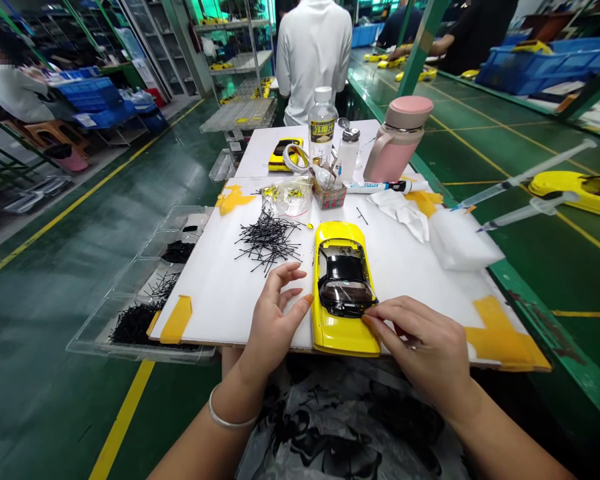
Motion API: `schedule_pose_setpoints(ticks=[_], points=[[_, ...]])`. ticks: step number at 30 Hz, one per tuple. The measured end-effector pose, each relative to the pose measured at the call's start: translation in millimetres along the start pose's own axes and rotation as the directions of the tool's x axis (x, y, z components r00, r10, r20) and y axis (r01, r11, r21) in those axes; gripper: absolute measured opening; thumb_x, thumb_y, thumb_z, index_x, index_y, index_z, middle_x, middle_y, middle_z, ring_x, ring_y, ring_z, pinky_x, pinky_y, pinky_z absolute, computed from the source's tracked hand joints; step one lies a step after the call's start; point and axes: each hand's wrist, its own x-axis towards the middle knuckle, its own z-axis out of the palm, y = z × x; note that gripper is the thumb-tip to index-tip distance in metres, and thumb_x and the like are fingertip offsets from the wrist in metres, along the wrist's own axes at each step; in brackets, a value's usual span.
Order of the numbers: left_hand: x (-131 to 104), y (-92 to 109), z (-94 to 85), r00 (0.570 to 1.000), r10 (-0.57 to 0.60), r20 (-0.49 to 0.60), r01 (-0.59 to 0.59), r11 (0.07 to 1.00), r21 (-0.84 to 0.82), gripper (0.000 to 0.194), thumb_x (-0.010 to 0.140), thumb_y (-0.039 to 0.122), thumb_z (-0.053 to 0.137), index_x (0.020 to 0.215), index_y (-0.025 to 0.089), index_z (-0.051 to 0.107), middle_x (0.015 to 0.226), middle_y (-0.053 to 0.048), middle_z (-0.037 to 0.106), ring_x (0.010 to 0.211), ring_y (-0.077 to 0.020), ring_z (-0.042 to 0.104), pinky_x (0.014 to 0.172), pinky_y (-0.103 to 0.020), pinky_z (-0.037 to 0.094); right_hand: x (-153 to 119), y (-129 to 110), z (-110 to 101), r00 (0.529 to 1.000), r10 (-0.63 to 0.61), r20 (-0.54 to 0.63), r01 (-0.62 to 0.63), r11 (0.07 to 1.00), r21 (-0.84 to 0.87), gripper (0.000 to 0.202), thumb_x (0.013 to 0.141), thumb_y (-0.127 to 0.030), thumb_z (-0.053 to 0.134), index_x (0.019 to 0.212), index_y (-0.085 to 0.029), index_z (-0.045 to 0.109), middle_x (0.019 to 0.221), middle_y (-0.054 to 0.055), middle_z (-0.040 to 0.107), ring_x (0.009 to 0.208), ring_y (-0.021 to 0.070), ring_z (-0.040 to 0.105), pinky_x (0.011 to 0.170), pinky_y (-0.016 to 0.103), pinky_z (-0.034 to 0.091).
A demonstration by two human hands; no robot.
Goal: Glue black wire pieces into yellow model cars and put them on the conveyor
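A yellow model car (347, 333) with a black roof lies on the white board (220, 280) in front of me. At its left side is my left hand (277, 307), fingers curved and apart, holding nothing; the thumb tip is close to the car's edge. The thumb and forefinger of my right hand (420, 340) are pinched together at the right end of the car's window base. What they hold, if anything, is too small to make out. Left of the car lies a loose pile of thin black sticks (270, 237).
Behind the car stand a small box (330, 195), a plastic bottle (322, 130) and a pink flask (399, 140). Two syringes (525, 175) stick in a white foam block (463, 240) at right. A clear tray (145, 293) of black parts sits left. A co-worker (314, 60) stands ahead.
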Motion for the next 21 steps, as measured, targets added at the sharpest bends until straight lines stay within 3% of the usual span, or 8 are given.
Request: schedule_pose_setpoints(ticks=[7, 11, 15, 21], points=[[3, -2, 2.9, 0.999, -0.030, 0.024, 0.031, 0.999, -0.038, 0.052, 0.088, 0.028, 0.070, 0.135, 0.026, 0.048, 0.132, -0.010, 0.056, 0.135, -0.0244, 0.051, 0.110, -0.041, 0.046, -1, 3, 3, 1.000, -0.028, 0.002, 0.028, 0.998, -0.054, 0.008, 0.090, -0.007, 0.071, 0.090, -0.015, 0.072, 0.082, 0.002, 0.073, 0.072, 0.0098, 0.067, 0.067, 0.021, 0.051], [5, -5, 4.8, 0.996, -0.024, 0.082, 0.026, 0.999, -0.023, 0.069, 0.087, 0.026, 0.070, 0.147, 0.029, 0.035, 0.142, -0.011, 0.051, 0.144, -0.0252, 0.045, 0.116, -0.044, 0.041, 0, 3, 3, 0.999, -0.054, 0.003, 0.054, 0.995, -0.085, 0.008, 0.091, -0.007, 0.071, 0.090, -0.015, 0.072, 0.082, 0.002, 0.072, 0.073, 0.0107, 0.068, 0.067, 0.021, 0.051], [7, -5, 9.3, 0.989, 0.017, 0.148, -0.031, 0.995, 0.097, 0.085, 0.086, 0.021, 0.069, 0.157, 0.030, 0.022, 0.157, -0.013, 0.042, 0.153, -0.0255, 0.035, 0.120, -0.045, 0.038, 0, 3, 4, 0.996, -0.085, -0.004, 0.083, 0.989, -0.122, 0.008, 0.091, -0.007, 0.069, 0.091, -0.015, 0.072, 0.083, 0.003, 0.073, 0.072, 0.0114, 0.068, 0.066, 0.022, 0.051], [13, 6, 15.3, 0.984, -0.010, 0.177, -0.031, 0.974, 0.225, 0.091, 0.078, 0.016, 0.067, 0.159, 0.024, 0.025, 0.162, -0.015, 0.040, 0.155, -0.0296, 0.033, 0.119, -0.048, 0.038, -1, 3, 1, 0.999, -0.036, 0.011, 0.037, 0.993, -0.113, 0.009, 0.092, -0.008, 0.069, 0.092, -0.017, 0.072, 0.083, 0.003, 0.073, 0.073, 0.0127, 0.070, 0.066, 0.023, 0.053]])
